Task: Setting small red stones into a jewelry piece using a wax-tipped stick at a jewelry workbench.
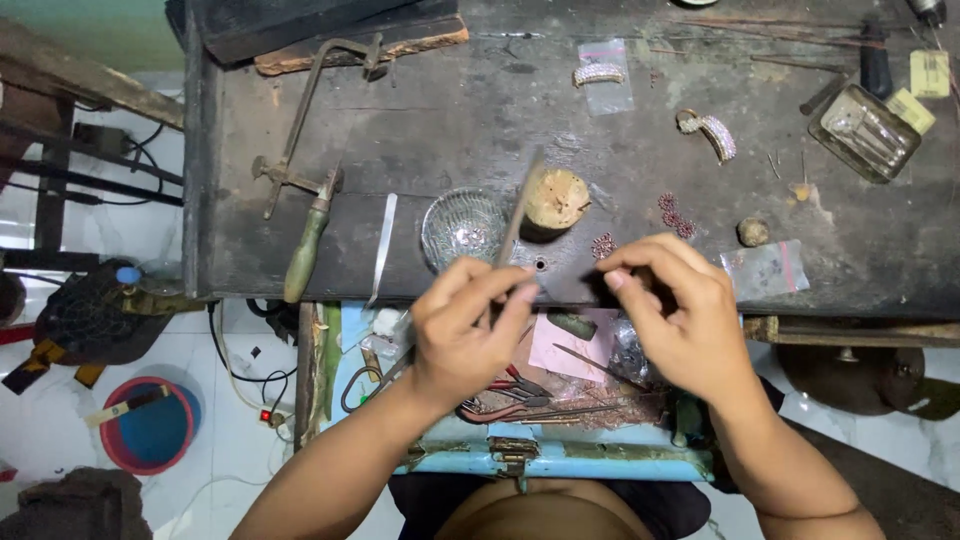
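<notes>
Head view: a dark workbench (420, 110) seen from above, hands meeting over its front edge.
Left hand (465, 330): fingers closed round a thin flat file (518, 215), angled up so its lower end meets the work.
Right hand (675, 310): fingertips pinched on something small, probably a jewellery piece, hidden by the fingers.
Nearby: glass bowl (465, 228), cork block (556, 200), within easy reach.

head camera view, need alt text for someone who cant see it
Seen from above, a person's left hand holds a thin metal file while the right hand pinches something too small to make out, both at the edge of a dark worn workbench. A small glass bowl, a cork block and jewelled bands lie on it.
</notes>
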